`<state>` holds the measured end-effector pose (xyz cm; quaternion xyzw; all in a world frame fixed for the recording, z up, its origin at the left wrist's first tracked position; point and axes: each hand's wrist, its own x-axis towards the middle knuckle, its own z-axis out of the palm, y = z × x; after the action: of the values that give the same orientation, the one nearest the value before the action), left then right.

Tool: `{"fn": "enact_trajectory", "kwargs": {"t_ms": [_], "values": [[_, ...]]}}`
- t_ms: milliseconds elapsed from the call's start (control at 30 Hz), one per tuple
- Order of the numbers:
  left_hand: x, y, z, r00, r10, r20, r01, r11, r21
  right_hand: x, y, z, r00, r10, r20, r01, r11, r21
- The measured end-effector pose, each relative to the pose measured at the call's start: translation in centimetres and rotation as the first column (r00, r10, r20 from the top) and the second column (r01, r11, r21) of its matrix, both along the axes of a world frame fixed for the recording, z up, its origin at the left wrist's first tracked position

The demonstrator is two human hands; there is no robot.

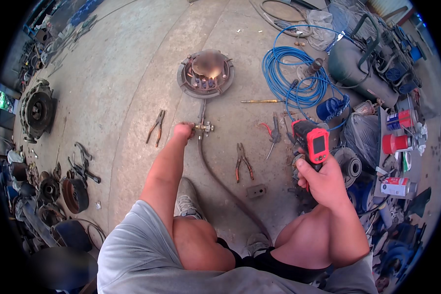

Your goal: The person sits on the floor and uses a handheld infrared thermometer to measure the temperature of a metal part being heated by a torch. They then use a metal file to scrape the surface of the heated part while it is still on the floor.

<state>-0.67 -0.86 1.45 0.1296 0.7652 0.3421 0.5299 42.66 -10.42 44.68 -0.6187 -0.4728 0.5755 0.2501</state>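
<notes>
My left hand (184, 131) is closed on the brass gas valve (204, 128), between a metal pipe and a dark hose (219, 183). The pipe runs to a round cast-iron burner (185, 82), where an orange glow shows beside a brownish round piece (208, 61) on top. Raised at the right, my right hand (320, 179) grips a red and black infrared thermometer (310, 139) by its handle, screen toward me. Pliers (156, 128) lie left of the valve, and a second pair of pliers (243, 161) rests right of the hose.
A coil of blue air hose (274, 73) lies at the far right near a green compressor tank (357, 71). Spray cans (398, 186) stand on the right. Metal parts (73, 195) crowd the left, below a large round casting (36, 110). A small metal block (256, 191) sits near my feet.
</notes>
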Motion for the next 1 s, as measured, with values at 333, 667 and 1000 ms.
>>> {"fn": "enact_trajectory", "kwargs": {"t_ms": [333, 667, 1000], "values": [[-0.8, -0.1, -0.8, 0.998, -0.04, 0.051, 0.037, 0.997, 0.062, -0.5, 0.0, 0.1, 1.0, 0.027, -0.007, -0.027, 1.0, 0.0], [-0.4, -0.1, -1.2, 0.999, 0.003, 0.038, -0.006, 0.997, 0.079, -0.4, 0.2, -0.9, 0.999, 0.035, -0.033, -0.036, 0.999, -0.026], [-0.8, -0.4, -2.1, 0.997, -0.033, -0.065, 0.037, 0.998, 0.054, -11.6, 9.4, -0.5, 0.953, 0.283, -0.11, -0.274, 0.958, 0.088]]}}
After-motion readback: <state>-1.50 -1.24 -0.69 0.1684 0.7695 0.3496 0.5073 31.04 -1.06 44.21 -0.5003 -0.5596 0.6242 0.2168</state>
